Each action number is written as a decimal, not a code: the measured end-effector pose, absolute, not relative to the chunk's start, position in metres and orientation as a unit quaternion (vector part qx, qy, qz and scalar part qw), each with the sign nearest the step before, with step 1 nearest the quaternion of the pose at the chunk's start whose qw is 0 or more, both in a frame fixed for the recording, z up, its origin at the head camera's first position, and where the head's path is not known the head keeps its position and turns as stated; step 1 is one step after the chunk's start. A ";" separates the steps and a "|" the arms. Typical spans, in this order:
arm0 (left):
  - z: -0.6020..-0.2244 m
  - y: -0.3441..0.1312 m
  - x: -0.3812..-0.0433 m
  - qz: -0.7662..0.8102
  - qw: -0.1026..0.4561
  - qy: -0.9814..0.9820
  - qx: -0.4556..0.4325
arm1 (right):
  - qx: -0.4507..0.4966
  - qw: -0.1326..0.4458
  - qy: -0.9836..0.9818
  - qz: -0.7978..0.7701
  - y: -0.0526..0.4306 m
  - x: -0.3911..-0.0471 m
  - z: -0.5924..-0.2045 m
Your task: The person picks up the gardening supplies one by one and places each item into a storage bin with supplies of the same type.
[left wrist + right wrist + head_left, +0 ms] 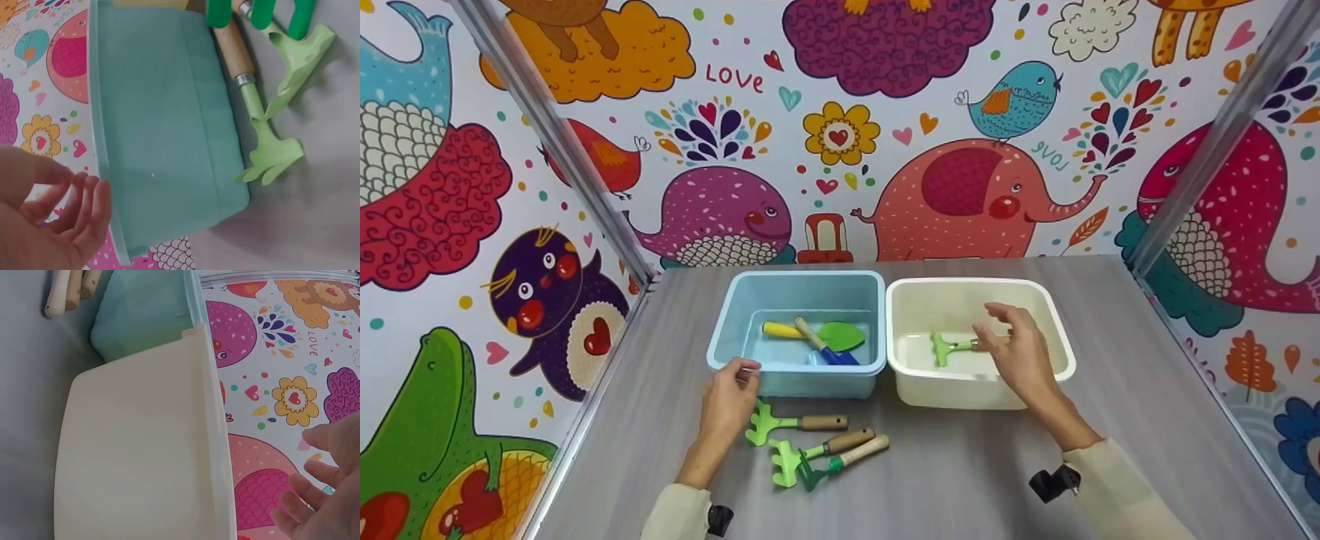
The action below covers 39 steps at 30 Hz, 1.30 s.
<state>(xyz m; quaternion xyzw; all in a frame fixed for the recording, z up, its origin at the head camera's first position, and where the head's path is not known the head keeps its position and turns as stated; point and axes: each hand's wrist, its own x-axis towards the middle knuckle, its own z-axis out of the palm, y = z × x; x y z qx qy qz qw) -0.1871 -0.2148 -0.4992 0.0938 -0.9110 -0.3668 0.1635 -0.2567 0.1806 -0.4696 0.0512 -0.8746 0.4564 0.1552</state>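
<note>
My right hand [1024,356] hovers over the cream bin [971,391], fingers spread and holding nothing. Under it, inside that bin, lies a small light green hand rake [941,349], its handle partly hidden by the hand. At the near left corner of the light blue bin [810,384], my left hand [730,397] has its fingertips right at the rim, loosely bent with nothing in them. The blue bin holds a green trowel [842,336] with a yellow handle and a blue tool [840,357] with a wooden handle.
In front of the blue bin lie two light green hand rakes [763,424] [786,463] with brown handles and a dark green rake [812,474] with a pale handle. The bins stand side by side on a grey table [960,480]. Patterned walls [840,187] enclose the back and sides.
</note>
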 end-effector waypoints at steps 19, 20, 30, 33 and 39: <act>-0.536 -0.181 -0.189 -0.250 0.021 -0.966 -0.056 | -0.001 0.138 -0.892 0.430 0.229 -0.248 -0.482; -0.538 -0.182 -0.189 -0.248 0.020 -0.967 -0.062 | 0.000 0.142 -0.892 0.429 0.230 -0.247 -0.484; -0.541 -0.178 -0.192 -0.214 0.038 -0.972 -0.087 | -0.015 0.167 -0.906 0.389 0.251 -0.244 -0.502; -0.543 -0.176 -0.192 -0.206 0.030 -0.973 -0.095 | -0.024 0.166 -0.908 0.384 0.257 -0.244 -0.506; -0.544 -0.169 -0.194 -0.211 0.015 -0.972 -0.099 | -0.041 0.136 -0.914 0.379 0.268 -0.244 -0.513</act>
